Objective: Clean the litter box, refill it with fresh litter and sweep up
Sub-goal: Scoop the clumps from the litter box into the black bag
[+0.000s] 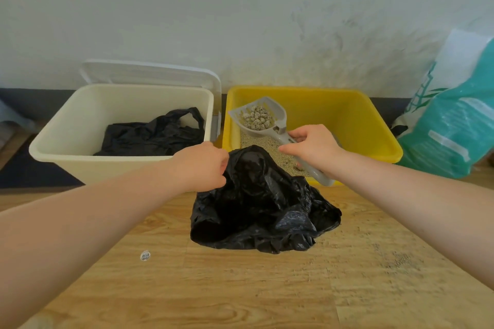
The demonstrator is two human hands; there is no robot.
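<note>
Head view, looking down at a wood floor [240, 288] against a pale wall [240, 8]. Yellow litter box [347, 115] sat at 1 o'clock from frame centre, against the wall, holding a bed of fine beige litter [270, 149] in its near-left part. Right hand [315, 147] was closed around the handle of a grey scoop [263, 117], gripping at mid-handle; the handle end stuck out past the hand toward 5 o'clock, over the box's near rim. Scoop blade pointed to 11 o'clock, raised above the litter and carrying a pile of grey-white clumps [258, 117]. Left hand [203, 165] was curled on the upper edge of a black bag [264, 208], pinching the plastic at the bag's 10 o'clock side and lifting it; the rest of the bag lay crumpled on the floor at centre frame, just in front of the litter box, its top overlapping the box's near rim. Cream bin [66, 125] stood at 10 o'clock, just beside the litter box, with its white lid [149, 72] tipped back against the wall and a second black liner [152, 133] lying loose inside. Teal-and-white sack [454, 120] leaned at 3 o'clock, near the box's right end. Loose grains [401, 262] were scattered on the floor at 5 o'clock. Small round sticker [145, 255] on the floor at 7 o'clock.
</note>
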